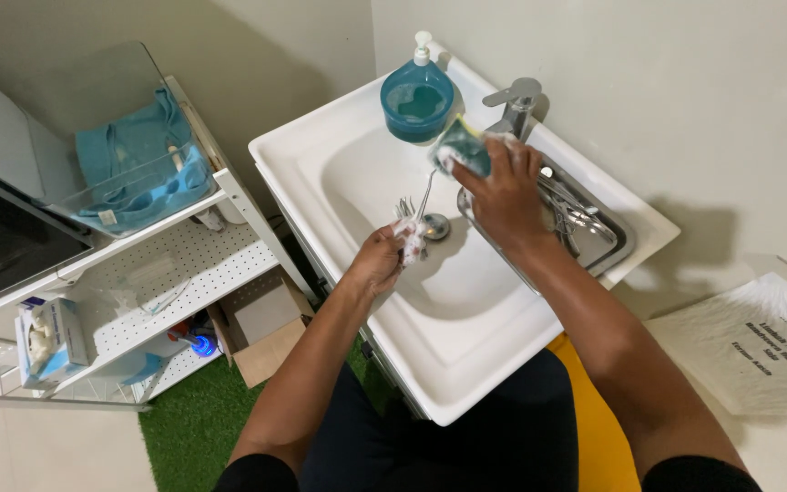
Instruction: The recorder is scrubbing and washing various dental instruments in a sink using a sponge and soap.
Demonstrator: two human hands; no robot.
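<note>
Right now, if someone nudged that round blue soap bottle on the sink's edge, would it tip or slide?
The soap bottle looks squat and wide-based, so it would probably slide rather than tip. It seems partly full, so likely fairly heavy for its size. The glossy white sink rim may be wet, so it could skid easily.

At your far left, on the white perforated shelf (184,273), you see a small blue and white carton (47,339) standing upright. Below it a brown cardboard box (261,333) sits on the green turf (193,424). At your right lies a white printed plastic bag (758,342), flat, with dark lettering.
</note>
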